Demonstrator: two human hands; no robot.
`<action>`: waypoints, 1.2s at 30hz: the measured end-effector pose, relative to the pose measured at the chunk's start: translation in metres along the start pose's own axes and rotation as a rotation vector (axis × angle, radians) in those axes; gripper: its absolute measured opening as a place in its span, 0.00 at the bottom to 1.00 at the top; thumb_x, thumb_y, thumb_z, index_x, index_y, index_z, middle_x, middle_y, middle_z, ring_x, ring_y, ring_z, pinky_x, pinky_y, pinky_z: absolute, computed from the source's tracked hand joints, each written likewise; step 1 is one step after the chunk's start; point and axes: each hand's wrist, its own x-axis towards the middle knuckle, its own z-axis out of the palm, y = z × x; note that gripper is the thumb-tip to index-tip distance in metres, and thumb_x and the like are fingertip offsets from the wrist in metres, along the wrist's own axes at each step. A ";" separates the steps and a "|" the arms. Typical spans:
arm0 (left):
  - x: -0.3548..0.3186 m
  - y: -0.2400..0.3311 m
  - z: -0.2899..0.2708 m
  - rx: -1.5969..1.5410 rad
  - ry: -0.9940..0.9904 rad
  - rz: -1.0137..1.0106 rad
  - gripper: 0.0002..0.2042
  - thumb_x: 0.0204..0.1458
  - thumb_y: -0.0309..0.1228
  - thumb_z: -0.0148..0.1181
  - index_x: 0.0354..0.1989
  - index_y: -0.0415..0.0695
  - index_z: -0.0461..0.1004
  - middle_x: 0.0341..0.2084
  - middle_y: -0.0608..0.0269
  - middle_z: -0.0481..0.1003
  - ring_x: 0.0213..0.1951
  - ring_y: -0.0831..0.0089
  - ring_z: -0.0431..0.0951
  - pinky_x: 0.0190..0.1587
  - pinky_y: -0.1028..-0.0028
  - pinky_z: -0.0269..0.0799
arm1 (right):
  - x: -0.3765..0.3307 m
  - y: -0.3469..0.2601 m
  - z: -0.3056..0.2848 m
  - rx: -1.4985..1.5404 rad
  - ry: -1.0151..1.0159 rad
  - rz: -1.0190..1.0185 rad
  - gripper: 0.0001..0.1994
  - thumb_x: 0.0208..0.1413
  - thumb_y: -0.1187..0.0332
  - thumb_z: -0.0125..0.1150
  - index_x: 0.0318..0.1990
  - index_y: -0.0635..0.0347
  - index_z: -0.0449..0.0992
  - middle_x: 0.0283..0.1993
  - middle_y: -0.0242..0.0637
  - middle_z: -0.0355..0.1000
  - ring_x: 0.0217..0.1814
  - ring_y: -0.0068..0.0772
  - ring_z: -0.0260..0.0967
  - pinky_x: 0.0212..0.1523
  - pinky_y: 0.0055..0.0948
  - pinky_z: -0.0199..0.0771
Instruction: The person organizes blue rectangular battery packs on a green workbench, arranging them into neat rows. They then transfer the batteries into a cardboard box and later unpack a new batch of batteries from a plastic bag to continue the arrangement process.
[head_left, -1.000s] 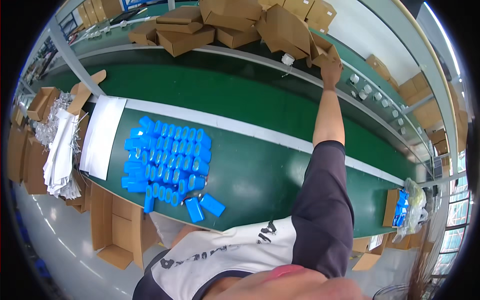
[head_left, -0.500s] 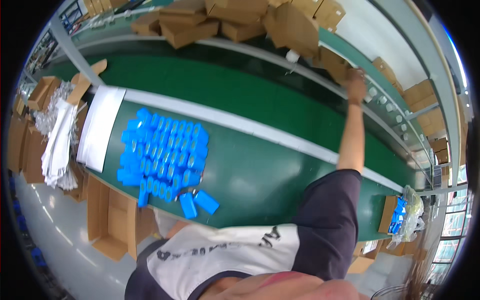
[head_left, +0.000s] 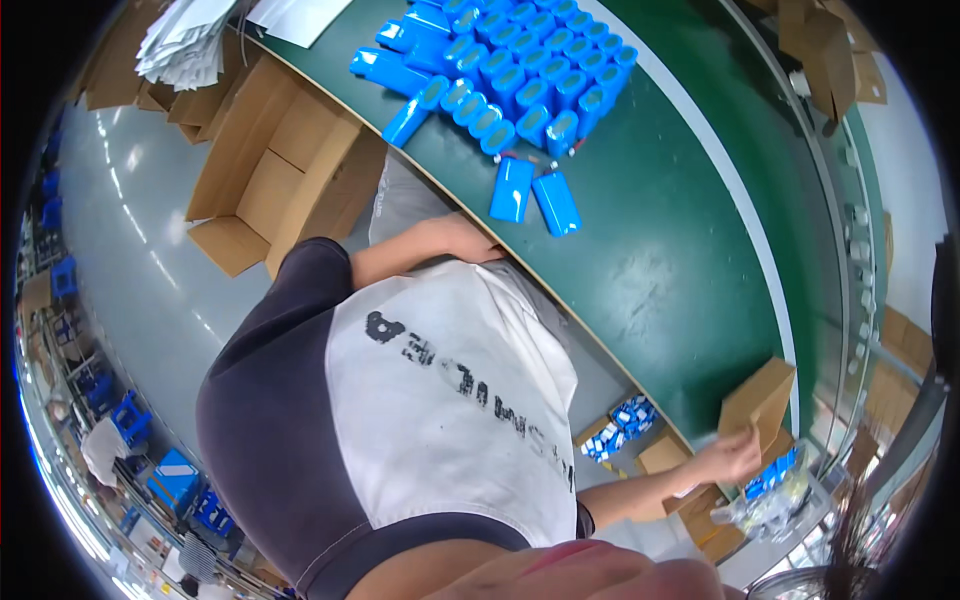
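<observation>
Clasping a brown cardboard box (head_left: 757, 395) at four o'clock, by the counter's far end (head_left: 690, 375), our right grip (head_left: 736, 455) ends an outstretched forearm. We judge the box light, stiff yet crushable, best held along a fold. Our left arm bends inward; the left grip (head_left: 474, 240), near centre toward twelve o'clock, is partly hidden: we cannot tell its state.

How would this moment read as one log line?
left hand: at edge of green table, hold unclear | right hand: holding brown cardboard | blue packs: clustered on table
</observation>
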 end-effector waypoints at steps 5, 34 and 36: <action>-0.072 0.083 -0.079 -0.374 -0.034 0.290 0.08 0.60 0.30 0.65 0.46 0.44 0.83 0.42 0.56 0.83 0.43 0.54 0.83 0.47 0.58 0.78 | 0.006 -0.122 0.008 0.463 0.011 0.238 0.16 0.64 0.66 0.69 0.57 0.56 0.83 0.58 0.47 0.67 0.52 0.43 0.72 0.48 0.41 0.76; 0.119 0.167 -0.087 0.331 0.676 0.188 0.15 0.51 0.23 0.64 0.48 0.48 0.80 0.46 0.61 0.74 0.40 0.63 0.80 0.39 0.64 0.82 | 0.106 -0.296 0.051 1.421 -0.516 -0.143 0.20 0.67 0.66 0.52 0.62 0.65 0.75 0.61 0.51 0.72 0.61 0.51 0.70 0.64 0.44 0.69; 0.105 0.162 -0.084 0.355 0.779 0.344 0.15 0.50 0.24 0.64 0.48 0.48 0.81 0.46 0.61 0.75 0.42 0.63 0.81 0.40 0.65 0.82 | 0.099 -0.294 0.048 1.440 -0.433 -0.189 0.22 0.64 0.63 0.57 0.63 0.63 0.76 0.64 0.50 0.71 0.65 0.53 0.68 0.67 0.46 0.67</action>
